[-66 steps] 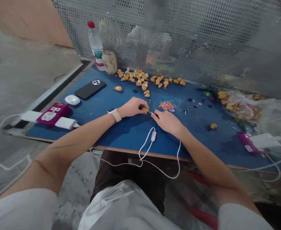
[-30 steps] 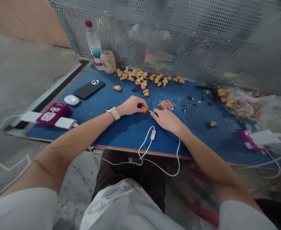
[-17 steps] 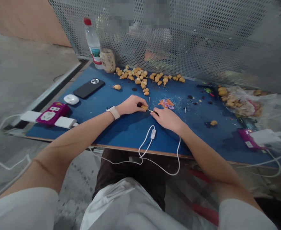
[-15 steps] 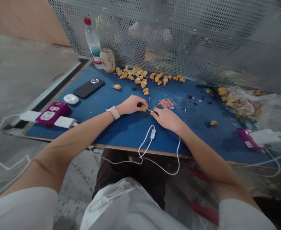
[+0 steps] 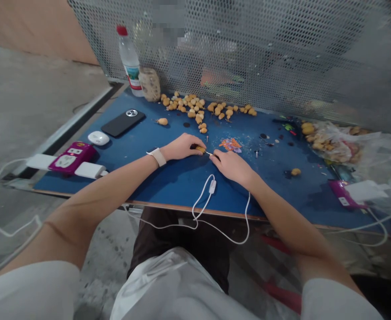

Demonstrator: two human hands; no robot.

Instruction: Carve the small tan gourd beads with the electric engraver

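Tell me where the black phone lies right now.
In the head view the black phone lies face down on the left side of the blue table, just beyond the white earbud case and nearer than the water bottle.

The table (image 5: 169,186) stands before a mesh screen (image 5: 282,53). Along its back edge, from the left, are a bottle (image 5: 129,62), a jar (image 5: 149,84) just beside it, then loose pieces (image 5: 195,106). A phone (image 5: 123,122), an earbud case (image 5: 98,138) and a power strip (image 5: 68,157) line the left side, and a bag (image 5: 335,142) lies far right. In the middle the left hand (image 5: 182,146) and right hand (image 5: 230,165) meet, with a small piece (image 5: 200,149) and a thin tool (image 5: 210,154) between them. A cable (image 5: 212,189) lies before them.
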